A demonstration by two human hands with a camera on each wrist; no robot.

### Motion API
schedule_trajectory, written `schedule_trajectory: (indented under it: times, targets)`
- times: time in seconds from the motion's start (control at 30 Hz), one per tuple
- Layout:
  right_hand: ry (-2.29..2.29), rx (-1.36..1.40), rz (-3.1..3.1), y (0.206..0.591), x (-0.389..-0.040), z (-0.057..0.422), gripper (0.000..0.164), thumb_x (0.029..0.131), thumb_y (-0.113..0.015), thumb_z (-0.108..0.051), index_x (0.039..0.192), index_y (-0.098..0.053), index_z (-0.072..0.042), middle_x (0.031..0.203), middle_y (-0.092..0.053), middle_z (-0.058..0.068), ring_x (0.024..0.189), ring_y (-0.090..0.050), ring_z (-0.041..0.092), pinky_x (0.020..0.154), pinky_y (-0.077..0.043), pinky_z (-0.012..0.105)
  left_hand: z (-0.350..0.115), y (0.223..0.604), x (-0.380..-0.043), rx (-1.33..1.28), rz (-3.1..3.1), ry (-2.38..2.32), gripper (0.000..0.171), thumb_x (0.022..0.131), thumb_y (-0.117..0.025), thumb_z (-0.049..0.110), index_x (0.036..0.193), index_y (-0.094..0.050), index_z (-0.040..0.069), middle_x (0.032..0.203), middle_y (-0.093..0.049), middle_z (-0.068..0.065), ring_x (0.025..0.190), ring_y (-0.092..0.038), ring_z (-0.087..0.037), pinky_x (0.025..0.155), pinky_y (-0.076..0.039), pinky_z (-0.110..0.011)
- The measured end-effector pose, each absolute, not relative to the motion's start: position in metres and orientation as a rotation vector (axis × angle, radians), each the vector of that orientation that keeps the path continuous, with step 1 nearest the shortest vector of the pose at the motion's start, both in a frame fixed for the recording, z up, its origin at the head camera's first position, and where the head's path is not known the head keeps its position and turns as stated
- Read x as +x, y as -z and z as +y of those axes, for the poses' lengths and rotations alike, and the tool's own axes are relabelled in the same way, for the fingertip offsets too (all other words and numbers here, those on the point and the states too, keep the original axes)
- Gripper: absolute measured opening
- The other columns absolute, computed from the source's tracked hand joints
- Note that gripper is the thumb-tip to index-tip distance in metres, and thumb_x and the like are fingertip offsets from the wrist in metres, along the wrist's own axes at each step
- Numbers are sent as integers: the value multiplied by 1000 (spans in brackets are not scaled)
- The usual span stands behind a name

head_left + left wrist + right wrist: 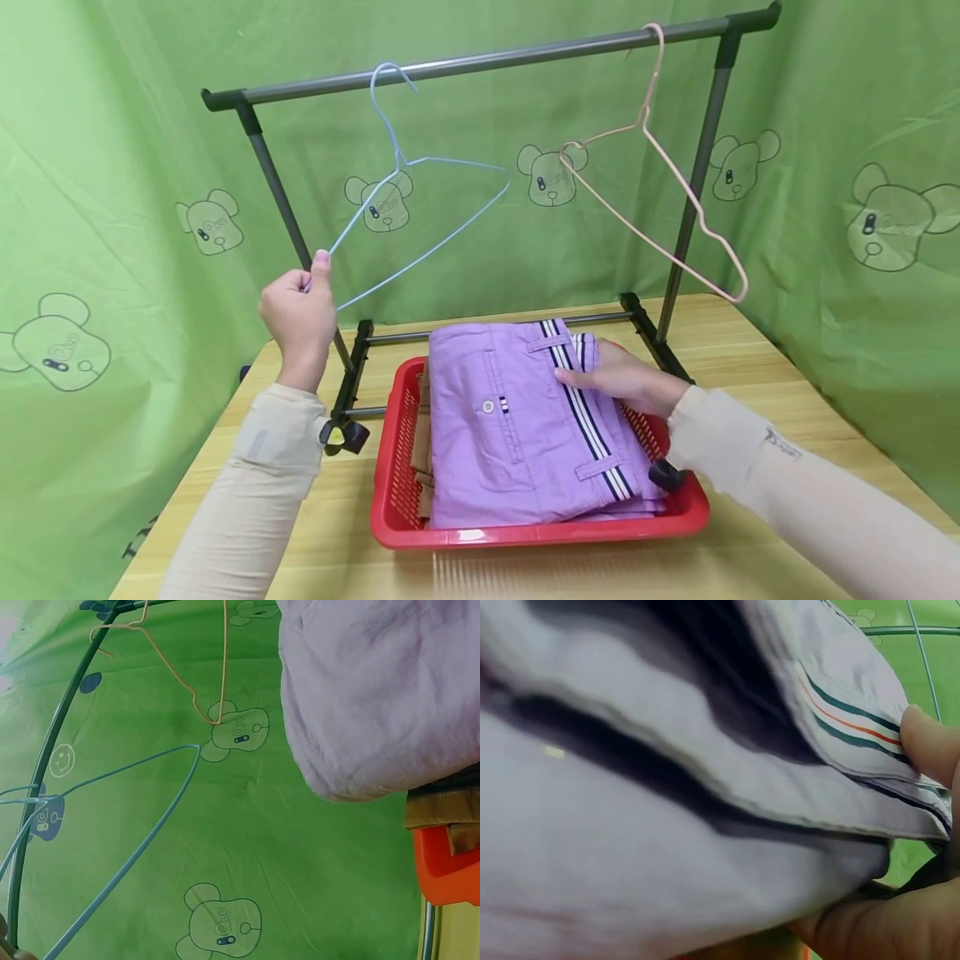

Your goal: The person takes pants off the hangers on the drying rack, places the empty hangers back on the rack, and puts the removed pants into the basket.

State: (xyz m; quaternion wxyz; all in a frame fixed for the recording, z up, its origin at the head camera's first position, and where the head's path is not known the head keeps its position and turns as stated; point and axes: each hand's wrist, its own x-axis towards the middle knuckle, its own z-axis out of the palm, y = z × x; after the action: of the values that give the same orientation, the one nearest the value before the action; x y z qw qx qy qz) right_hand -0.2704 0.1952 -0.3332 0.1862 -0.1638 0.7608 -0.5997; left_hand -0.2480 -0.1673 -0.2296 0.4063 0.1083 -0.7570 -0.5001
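Note:
My left hand grips the lower left corner of a light blue wire hanger, thumb up along the wire. The hanger's hook overlaps the rack's bar in the head view, and its frame tilts. Folded purple trousers with a navy-and-white striped waistband lie over a red basket. At the waistband my right hand holds the trousers, thumb on top. The right wrist view shows the thumb on the striped band and the other fingers under the cloth layers.
A dark metal clothes rack stands on the wooden table behind the basket. From its right part hangs a pink wire hanger. Brown cloth shows in the basket's left side. A green curtain surrounds the table.

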Motion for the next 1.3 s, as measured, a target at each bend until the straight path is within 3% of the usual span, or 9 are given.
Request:
schedule_trajectory:
  times: [0.2,0.43,0.63,1.07,1.2,1.3]
  targets:
    - [1614,-478,2213,329,-280,192,42,91,-69,-19,123,-55,2,92,-70,15,78,-70,31,70,-57,44,-166,228,-247,266,-1893,1271,49,92,-64,42,57,-47,13,52,-43,3,55,-40,-14,56,-34,-26]
    - [1382,-403,2478,330,-285,188,38,87,-71,-15,111,-49,4,86,-64,14,69,-66,24,64,-56,39,-166,225,-248,258,-1869,1276,50,92,-64,42,56,-45,13,52,-42,4,56,-40,-14,57,-34,-25]
    - [1134,-385,2665,333,-290,185,35,84,-73,-22,97,-49,-1,83,-60,11,68,-60,21,61,-54,35,-167,221,-248,268,-1852,1268,51,93,-63,43,56,-44,13,52,-43,5,54,-39,-12,51,-32,-24]
    - [1047,-470,2640,341,-296,182,42,85,-71,-19,116,-54,5,89,-65,9,74,-62,19,67,-53,34,-169,211,-246,299,-1847,1291,50,92,-63,46,58,-46,13,54,-44,5,54,-39,-11,52,-32,-24]
    - [1003,-488,2658,345,-298,182,55,84,-72,-21,126,-50,7,101,-65,13,87,-62,23,80,-52,40,-171,209,-245,300,-1839,1278,51,92,-63,44,56,-45,13,53,-43,5,54,-39,-11,53,-32,-24]
    - [946,-500,2694,345,-299,181,56,83,-73,-22,124,-51,7,102,-64,13,90,-60,24,83,-51,42,-173,208,-245,304,-1834,1274,51,92,-64,44,56,-45,14,53,-43,6,54,-39,-11,53,-32,-24]
